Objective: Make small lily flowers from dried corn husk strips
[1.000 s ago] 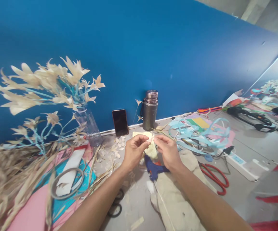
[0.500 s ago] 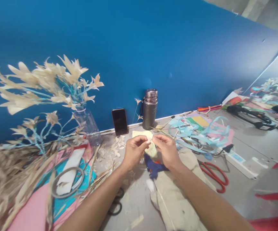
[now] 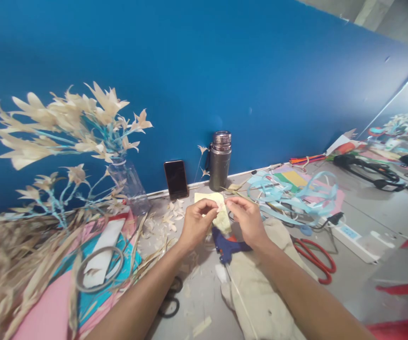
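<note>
My left hand [image 3: 195, 225] pinches a small pale petal-like piece [image 3: 220, 207] between thumb and forefinger. Just right of it, my right hand [image 3: 249, 223] has its thumb and forefinger pressed together; whatever they hold is too small to make out. Behind the fingertips lies a pale yellow sheet [image 3: 221, 222]. A dark blue glue gun [image 3: 227, 248] rests below the hands, its back end by my right wrist. Loose cream petals [image 3: 173, 215] are scattered left of my left hand. Beige cloth [image 3: 256, 293] is spread under my right forearm.
A plastic bottle [image 3: 129, 186] holds cream flowers at left. A phone [image 3: 176, 180] and metal flask [image 3: 220, 163] stand by the blue wall. Tape roll [image 3: 79, 278], dried husks [image 3: 9, 255], red-handled scissors [image 3: 315, 259], blue ribbon [image 3: 306, 198] and power strip [image 3: 352, 238] lie around.
My right hand has drawn slightly right, opening a small gap between the two hands' fingertips. The pale piece stays at my left fingertips.
</note>
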Demonstrator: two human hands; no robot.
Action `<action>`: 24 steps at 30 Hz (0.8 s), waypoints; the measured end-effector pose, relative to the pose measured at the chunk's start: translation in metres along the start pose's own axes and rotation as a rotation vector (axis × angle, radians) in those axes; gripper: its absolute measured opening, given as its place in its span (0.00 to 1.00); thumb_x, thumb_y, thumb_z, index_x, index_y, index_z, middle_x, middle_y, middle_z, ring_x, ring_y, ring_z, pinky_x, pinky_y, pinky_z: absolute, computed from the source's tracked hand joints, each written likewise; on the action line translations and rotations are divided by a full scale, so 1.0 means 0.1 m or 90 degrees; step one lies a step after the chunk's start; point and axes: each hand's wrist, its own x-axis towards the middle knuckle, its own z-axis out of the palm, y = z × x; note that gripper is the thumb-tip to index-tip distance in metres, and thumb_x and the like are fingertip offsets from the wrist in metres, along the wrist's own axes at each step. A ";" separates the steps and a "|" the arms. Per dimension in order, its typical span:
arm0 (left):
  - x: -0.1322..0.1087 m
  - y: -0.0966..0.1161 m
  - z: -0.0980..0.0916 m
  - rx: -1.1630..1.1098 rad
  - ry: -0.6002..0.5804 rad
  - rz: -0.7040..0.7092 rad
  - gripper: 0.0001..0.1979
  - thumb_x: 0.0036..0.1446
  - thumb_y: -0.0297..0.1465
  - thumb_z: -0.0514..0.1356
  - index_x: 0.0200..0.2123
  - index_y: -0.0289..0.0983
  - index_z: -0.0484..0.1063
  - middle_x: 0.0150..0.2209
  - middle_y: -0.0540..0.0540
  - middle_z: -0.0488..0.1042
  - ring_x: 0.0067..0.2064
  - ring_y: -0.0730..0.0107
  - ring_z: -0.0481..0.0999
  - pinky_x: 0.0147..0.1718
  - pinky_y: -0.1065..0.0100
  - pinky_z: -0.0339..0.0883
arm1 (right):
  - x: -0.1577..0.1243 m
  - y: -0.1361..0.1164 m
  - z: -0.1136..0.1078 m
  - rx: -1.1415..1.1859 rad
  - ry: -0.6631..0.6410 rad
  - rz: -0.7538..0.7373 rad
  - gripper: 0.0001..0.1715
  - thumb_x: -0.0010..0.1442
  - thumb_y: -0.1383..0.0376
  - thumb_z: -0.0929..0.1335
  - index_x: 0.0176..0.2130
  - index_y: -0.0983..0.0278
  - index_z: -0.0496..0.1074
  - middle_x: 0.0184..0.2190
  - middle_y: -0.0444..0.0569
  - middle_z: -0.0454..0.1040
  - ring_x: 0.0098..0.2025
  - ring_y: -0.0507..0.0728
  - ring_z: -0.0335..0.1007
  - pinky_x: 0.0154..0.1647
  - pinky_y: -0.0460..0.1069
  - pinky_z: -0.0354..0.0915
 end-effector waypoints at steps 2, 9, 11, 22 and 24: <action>0.00 0.01 0.00 0.014 0.002 0.003 0.05 0.52 0.31 0.66 0.28 0.36 0.77 0.26 0.50 0.73 0.28 0.72 0.69 0.30 0.71 0.62 | 0.01 0.00 -0.01 -0.009 -0.005 0.006 0.10 0.52 0.59 0.72 0.29 0.63 0.79 0.26 0.46 0.76 0.29 0.54 0.68 0.27 0.47 0.59; 0.01 0.01 0.03 -0.053 0.029 -0.051 0.06 0.47 0.31 0.69 0.27 0.35 0.76 0.24 0.50 0.74 0.26 0.73 0.71 0.28 0.71 0.63 | 0.02 0.01 -0.02 -0.058 -0.050 -0.015 0.07 0.52 0.62 0.71 0.28 0.62 0.79 0.28 0.45 0.78 0.31 0.55 0.70 0.32 0.48 0.62; 0.02 0.01 0.03 -0.062 0.039 -0.071 0.07 0.45 0.31 0.70 0.26 0.35 0.76 0.23 0.50 0.74 0.26 0.73 0.71 0.27 0.72 0.63 | 0.02 0.01 -0.02 -0.075 -0.055 -0.039 0.07 0.53 0.62 0.70 0.29 0.63 0.79 0.28 0.46 0.78 0.32 0.56 0.71 0.35 0.49 0.63; 0.03 0.01 0.02 -0.079 0.051 -0.102 0.07 0.44 0.31 0.70 0.25 0.35 0.77 0.23 0.50 0.74 0.26 0.73 0.72 0.28 0.72 0.64 | 0.01 0.03 -0.03 -0.113 -0.081 -0.079 0.09 0.56 0.63 0.69 0.29 0.63 0.79 0.29 0.47 0.79 0.33 0.57 0.72 0.37 0.49 0.65; 0.03 0.02 0.02 -0.065 0.049 -0.092 0.06 0.45 0.31 0.70 0.25 0.35 0.77 0.23 0.50 0.74 0.26 0.73 0.71 0.28 0.72 0.64 | 0.01 0.04 -0.03 -0.116 -0.085 -0.083 0.09 0.56 0.64 0.68 0.29 0.62 0.79 0.29 0.47 0.79 0.33 0.57 0.72 0.37 0.50 0.65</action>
